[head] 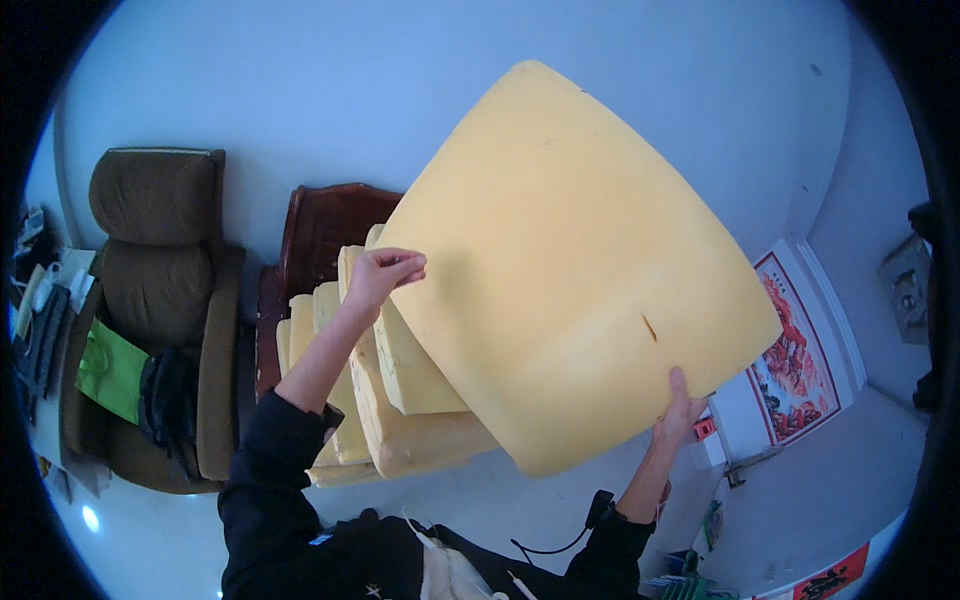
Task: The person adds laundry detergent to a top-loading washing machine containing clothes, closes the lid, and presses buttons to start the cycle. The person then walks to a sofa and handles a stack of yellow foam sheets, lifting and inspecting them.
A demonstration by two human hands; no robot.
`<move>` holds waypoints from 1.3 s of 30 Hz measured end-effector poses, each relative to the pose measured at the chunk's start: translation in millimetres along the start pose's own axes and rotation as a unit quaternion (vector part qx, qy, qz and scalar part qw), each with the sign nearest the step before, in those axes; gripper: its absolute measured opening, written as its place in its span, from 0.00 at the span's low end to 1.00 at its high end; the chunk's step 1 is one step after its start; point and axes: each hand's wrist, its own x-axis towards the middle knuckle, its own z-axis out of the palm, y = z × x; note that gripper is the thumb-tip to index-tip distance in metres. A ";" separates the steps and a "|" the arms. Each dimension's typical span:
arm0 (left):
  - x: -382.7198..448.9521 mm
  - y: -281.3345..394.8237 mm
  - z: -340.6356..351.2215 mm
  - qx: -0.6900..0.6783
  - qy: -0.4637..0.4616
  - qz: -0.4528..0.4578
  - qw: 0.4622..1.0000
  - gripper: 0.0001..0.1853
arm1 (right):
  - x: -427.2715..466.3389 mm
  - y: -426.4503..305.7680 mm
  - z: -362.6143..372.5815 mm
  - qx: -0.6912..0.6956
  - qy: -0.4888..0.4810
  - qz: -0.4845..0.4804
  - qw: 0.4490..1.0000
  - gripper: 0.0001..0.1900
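Observation:
A large yellow foam cushion slab (555, 255) is held up at a tilt, one corner pointing upward. My right hand (682, 411) grips its lower right edge, with the thumb on the front face and the other fingers hidden behind. A small dark slit (649, 328) marks the foam above that thumb. My left hand (386, 276) is at the slab's left edge, its fingertips pinched together. Nothing is visible between them, and a soft shadow falls on the foam beside it. Behind the slab, several more foam cushions (420, 375) are stacked and leaning.
A dark red wooden seat back (330, 225) rises behind the stack. Left of it is a brown recliner (161, 292) with a green cloth item (112, 367) and dark fabric (169, 397) on it. A red-framed picture (799, 360) is at right.

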 end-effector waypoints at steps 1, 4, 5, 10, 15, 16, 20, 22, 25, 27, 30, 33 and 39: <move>3.2 13.3 2.3 0.001 -0.003 0.024 1.000 0.11 | 0.0 -3.5 0.7 -0.016 0.026 -0.010 0.999 0.33; 6.4 58.2 9.3 0.004 0.001 0.104 0.995 0.12 | 3.1 -14.9 -2.6 -0.018 0.031 -0.048 0.998 0.31; 5.5 73.9 12.0 0.006 0.004 0.133 0.991 0.12 | 4.3 -18.7 -6.7 -0.010 0.008 -0.060 0.998 0.31; 1.6 149.4 20.9 0.071 0.037 0.278 0.957 0.13 | 3.5 -15.6 -23.4 0.002 -0.044 -0.083 0.996 0.31; -2.6 185.5 31.6 0.164 0.032 0.344 0.924 0.13 | -6.0 -7.3 -42.4 0.028 -0.050 -0.049 0.997 0.39; -2.9 188.0 34.6 0.171 0.030 0.353 0.919 0.13 | -8.5 -6.0 -45.4 0.022 -0.058 -0.056 0.997 0.39; -3.4 193.9 51.8 0.201 0.012 0.380 0.903 0.14 | -19.0 -0.2 -54.8 0.028 -0.025 -0.077 0.996 0.39; -3.2 198.9 59.5 0.242 0.004 0.411 0.879 0.16 | -25.2 2.1 -59.3 0.032 -0.024 -0.080 0.996 0.39; -3.6 208.5 65.1 0.266 0.025 0.467 0.843 0.17 | -34.1 2.3 -67.7 0.020 -0.037 -0.043 0.998 0.38; -5.3 213.4 65.3 0.226 0.012 0.461 0.858 0.17 | -39.7 -0.4 -73.9 0.005 -0.018 0.010 1.000 0.38; -7.7 219.4 62.9 0.263 0.002 0.477 0.839 0.17 | -45.1 -2.2 -79.4 0.023 -0.045 -0.013 0.999 0.40; -10.0 226.9 61.1 0.305 -0.021 0.514 0.802 0.17 | -48.0 -1.8 -82.9 0.048 -0.045 -0.032 0.997 0.40; -20.9 247.3 54.6 0.352 -0.071 0.488 0.796 0.14 | -50.4 3.4 -89.8 0.033 -0.016 -0.030 0.999 0.44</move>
